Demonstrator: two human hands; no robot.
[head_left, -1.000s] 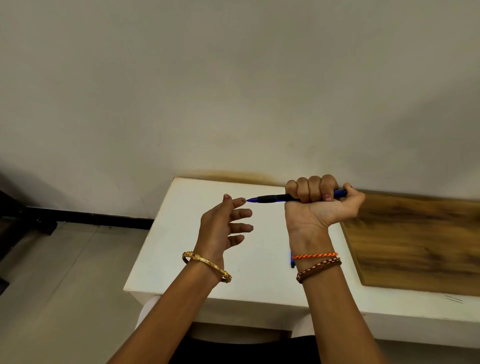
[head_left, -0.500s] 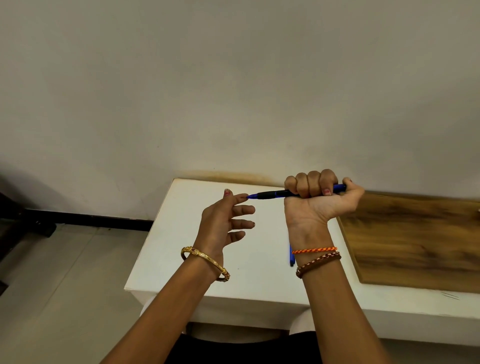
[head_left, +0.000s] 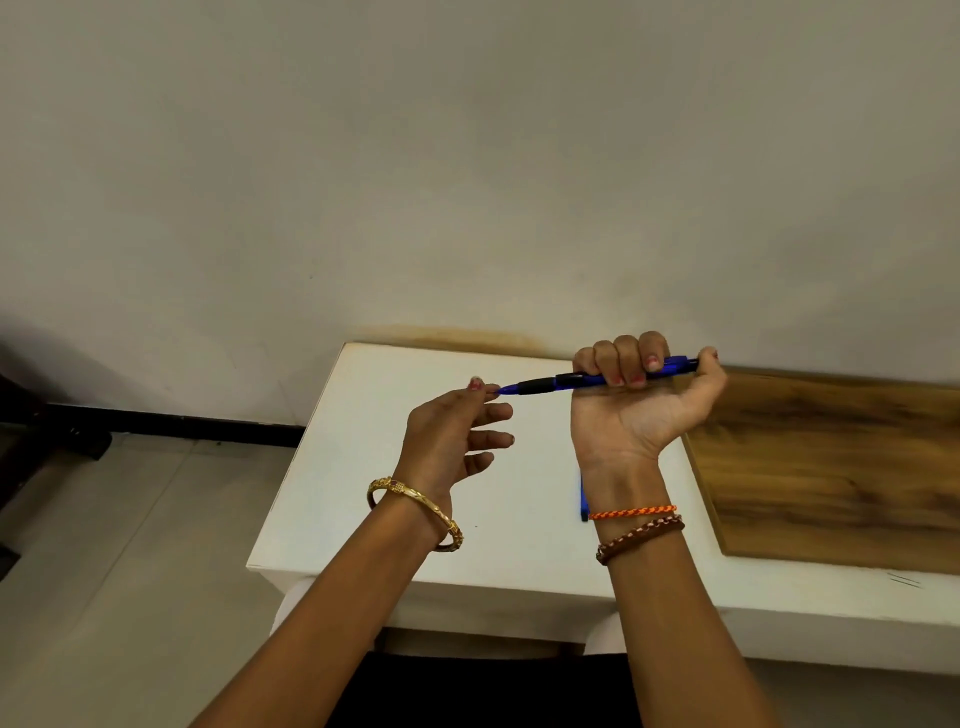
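Head view, looking down over the desk. The right hand (head_left: 644, 410) is up above the white table (head_left: 363, 467), palm turned towards the camera, fingers curled tight round a blue pen (head_left: 582, 383), with the thumb capping the far end. That is a full fist grip on the barrel. The pen lies almost level in the air, its black grip section clear of the fist and its tip aimed out to nine o'clock.

At nine o'clock from that fist comes the left hand (head_left: 452, 441), back of the hand to us. Its top fingertips are right at the pen's tip and look to be touching it, while the lower fingers (head_left: 498, 439) fan out loose and apart. Whether it is pinching the tip or only touching it, I cannot tell.

On the wrists: a gold bangle (head_left: 415, 512) on the left, an orange thread band (head_left: 631, 513) and a brown braided band (head_left: 639, 538) on the right.

Down on the table, at six o'clock from the fist and half hidden by the right wrist, lies a blue stick-like object (head_left: 583, 501). A wooden board (head_left: 831, 467) lies on the table at three o'clock from the right hand, against the wall (head_left: 467, 182).
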